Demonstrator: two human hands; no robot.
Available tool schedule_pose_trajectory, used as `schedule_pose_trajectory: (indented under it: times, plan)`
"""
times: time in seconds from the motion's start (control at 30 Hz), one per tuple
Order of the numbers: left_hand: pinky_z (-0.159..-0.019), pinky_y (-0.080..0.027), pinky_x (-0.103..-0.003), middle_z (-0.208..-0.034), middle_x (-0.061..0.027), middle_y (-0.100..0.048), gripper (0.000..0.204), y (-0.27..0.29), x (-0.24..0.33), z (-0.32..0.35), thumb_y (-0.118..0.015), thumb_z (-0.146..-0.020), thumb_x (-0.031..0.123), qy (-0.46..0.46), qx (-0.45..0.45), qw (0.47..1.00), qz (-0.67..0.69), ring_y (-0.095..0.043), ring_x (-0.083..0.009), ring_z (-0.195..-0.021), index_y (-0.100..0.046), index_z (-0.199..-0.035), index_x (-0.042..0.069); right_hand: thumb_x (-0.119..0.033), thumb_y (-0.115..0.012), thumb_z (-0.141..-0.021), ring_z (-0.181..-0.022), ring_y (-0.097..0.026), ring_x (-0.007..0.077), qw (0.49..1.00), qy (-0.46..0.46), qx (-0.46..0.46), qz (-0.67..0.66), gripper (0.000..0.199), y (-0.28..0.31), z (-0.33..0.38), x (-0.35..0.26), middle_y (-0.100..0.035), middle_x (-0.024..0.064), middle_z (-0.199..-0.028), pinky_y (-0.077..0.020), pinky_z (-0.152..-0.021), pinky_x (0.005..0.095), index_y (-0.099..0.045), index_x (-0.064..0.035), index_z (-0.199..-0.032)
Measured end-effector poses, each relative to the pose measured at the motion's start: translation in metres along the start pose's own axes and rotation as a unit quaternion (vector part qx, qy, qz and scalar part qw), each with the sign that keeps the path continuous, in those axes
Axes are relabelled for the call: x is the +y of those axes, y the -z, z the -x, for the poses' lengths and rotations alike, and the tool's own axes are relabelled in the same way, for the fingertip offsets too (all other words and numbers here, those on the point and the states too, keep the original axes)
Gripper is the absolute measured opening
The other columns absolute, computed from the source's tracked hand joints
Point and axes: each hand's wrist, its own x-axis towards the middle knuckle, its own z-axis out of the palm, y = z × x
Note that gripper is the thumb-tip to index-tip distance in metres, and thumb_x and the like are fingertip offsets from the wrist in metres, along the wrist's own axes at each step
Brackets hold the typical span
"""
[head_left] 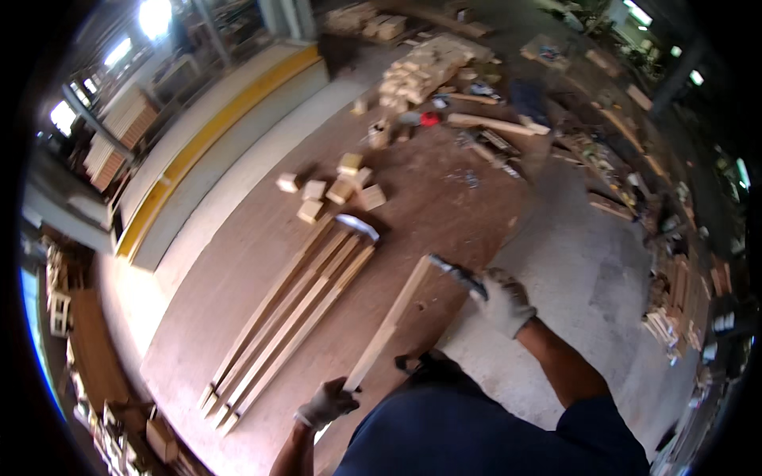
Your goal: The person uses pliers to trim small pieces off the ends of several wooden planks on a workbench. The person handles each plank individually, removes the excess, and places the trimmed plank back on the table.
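My left hand (329,403), in a pale work glove, is closed around the near end of a long wooden batten (390,321). The batten slants away from me over a wide brown tabletop (262,266). In my gloved right hand (505,303) is a dark hammer-like tool (456,274); its front end meets the batten's far end. Blur hides the tool's exact shape. Left of the held batten lie several long wooden strips (290,321), side by side, with a whitish curved piece (359,227) at their far ends.
Several wooden blocks (340,190) sit beyond the strips. Farther back are a heap of wood pieces (429,70), a red object (429,118) and loose lumber (500,124). A yellow-edged ledge (182,163) runs along the left. Scrap wood (675,293) lies at the right.
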Motion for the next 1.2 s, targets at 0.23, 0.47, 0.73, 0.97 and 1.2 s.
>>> schedule_pose_trajectory:
  times: [0.23, 0.47, 0.73, 0.97, 1.2]
  plan:
    - [-0.055, -0.05, -0.027, -0.071, -0.0016, -0.064, 0.036, 0.02, -0.018, -0.007, -0.084, -0.079, 0.005, -0.003, 0.015, 0.998, -0.067, -0.062, -0.0088, -0.061, -0.071, -0.111, -0.001, -0.037, -0.067, -0.095, -0.099, -0.068, 0.045, 0.987, -0.061, -0.143, -0.041, 0.035, -0.003, -0.003, 0.009, -0.07, 0.0245, -0.101, -0.052, -0.086, 0.0539, -0.066, -0.004, -0.106]
    - [-0.059, -0.054, -0.033, -0.072, -0.0048, -0.068, 0.043, 0.038, -0.038, -0.014, -0.083, -0.076, 0.012, -0.093, 0.099, 0.956, -0.259, -0.063, -0.0155, -0.06, -0.071, -0.115, 0.0, -0.038, -0.07, -0.097, -0.071, -0.07, 0.0301, 0.943, -0.129, -0.243, -0.188, 0.035, -0.012, 0.007, 0.021, -0.07, 0.0159, -0.077, -0.0537, -0.067, 0.0438, -0.068, -0.003, -0.101]
    - [-0.063, -0.058, -0.039, -0.073, -0.012, -0.075, 0.033, 0.019, -0.004, 0.007, -0.083, -0.078, 0.028, -0.041, 0.25, 0.896, -0.365, -0.075, -0.026, -0.067, -0.077, -0.101, 0.005, -0.028, -0.069, -0.1, -0.06, -0.057, 0.0107, 0.789, -0.145, -0.379, -0.461, 0.028, -0.014, 0.023, 0.038, -0.063, 0.0019, -0.078, -0.0475, -0.054, 0.0282, -0.068, -0.0042, -0.116]
    - [-0.062, -0.057, -0.038, -0.072, -0.0134, -0.074, 0.03, 0.026, 0.002, 0.003, -0.083, -0.079, 0.029, -0.036, 0.21, 0.915, -0.341, -0.073, -0.0241, -0.064, -0.077, -0.094, 0.004, -0.034, -0.058, -0.106, -0.084, -0.068, 0.0217, 0.235, -0.117, -0.441, -0.858, 0.047, -0.063, 0.058, -0.005, -0.068, 0.0123, -0.106, -0.0553, -0.074, 0.0373, -0.056, -0.0014, -0.139]
    - [-0.07, -0.059, -0.047, -0.08, -0.015, -0.076, 0.037, 0.032, -0.032, -0.033, -0.078, -0.079, 0.036, -0.049, 0.226, 0.893, -0.386, -0.074, -0.0353, -0.074, -0.074, -0.101, 0.006, -0.028, -0.063, -0.105, -0.078, -0.072, 0.0189, 0.565, -0.275, -0.288, -0.723, 0.033, -0.086, 0.043, 0.01, -0.073, 0.0095, -0.096, -0.0575, -0.067, 0.0335, -0.066, -0.0002, -0.121]
